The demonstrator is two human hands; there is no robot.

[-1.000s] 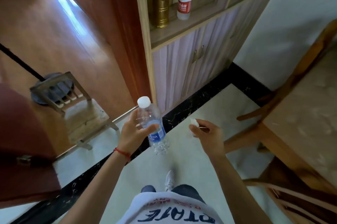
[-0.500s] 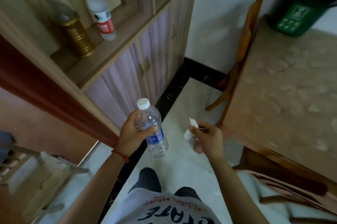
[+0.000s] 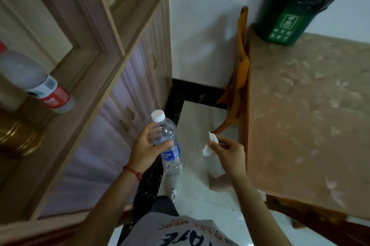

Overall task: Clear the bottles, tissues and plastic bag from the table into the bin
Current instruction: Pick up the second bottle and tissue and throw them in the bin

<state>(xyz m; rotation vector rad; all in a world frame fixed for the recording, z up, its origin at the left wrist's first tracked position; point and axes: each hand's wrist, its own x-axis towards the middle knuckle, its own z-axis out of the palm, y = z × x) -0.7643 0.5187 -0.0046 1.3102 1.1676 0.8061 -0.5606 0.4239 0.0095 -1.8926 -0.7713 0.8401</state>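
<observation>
- Far out to the left of the left hand's fingers, a red-labelled bottle (image 3: 40, 83) leans on a wooden cabinet (image 3: 112, 49) shelf, with a brass-coloured vessel (image 3: 18, 135) just below it at the frame edge.
- The left hand (image 3: 145, 148) is wrapped around a clear water bottle (image 3: 167, 140): the thumb lies across the front above the blue label, and the other fingers curl behind the upper body.
- The water bottle stands roughly upright in that grip, its white cap above the fingertips and its ribbed base hanging below the palm, over the floor.
- A red string bracelet (image 3: 133, 171) circles the left wrist.
- Just to the right of the bottle, the right hand (image 3: 228, 154) pinches a crumpled white tissue (image 3: 210, 144) between thumb and fingertips; the wad sticks out to the left of the closed fingers.
- Right of those fingers runs the edge of a table (image 3: 304, 115) covered with a beige patterned cloth, a wooden chair (image 3: 238, 77) tucked against its near side.
- Well beyond the right fingertips, up and to the right, a green bin (image 3: 284, 23) lined with a black bag stands on the table's far corner by the wall.
</observation>
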